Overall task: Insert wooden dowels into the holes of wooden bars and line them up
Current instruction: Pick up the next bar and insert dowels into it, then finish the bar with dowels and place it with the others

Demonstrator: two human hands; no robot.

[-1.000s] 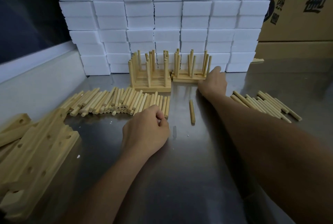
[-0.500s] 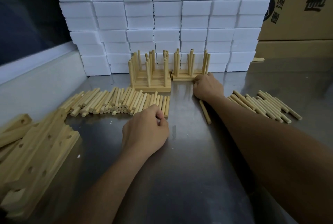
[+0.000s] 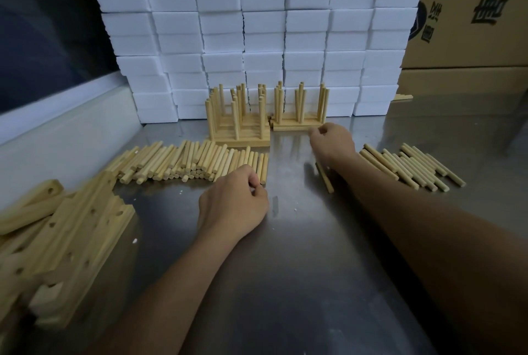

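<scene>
Two groups of wooden bars with upright dowels stand at the back of the steel table: a left group (image 3: 240, 139) and a right group (image 3: 294, 125). My right hand (image 3: 333, 142) hovers with curled fingers at the right group's front right corner, and nothing shows in its grip. A single dowel (image 3: 325, 180) lies slanted on the table, partly under my right wrist. My left hand (image 3: 233, 202) rests on the table, fingers curled, at the right end of a long row of loose dowels (image 3: 183, 164). I see nothing inside that fist.
A heap of bare drilled bars (image 3: 71, 229) fills the near left. More loose dowels (image 3: 408, 167) lie at the right. A wall of white foam blocks (image 3: 257, 40) stands right behind the bars, with cardboard boxes (image 3: 471, 26) at the back right.
My right hand drew back from the right bar group and curled its fingers. The single dowel shifted right and turned slantwise under my wrist. My left hand stayed put.
</scene>
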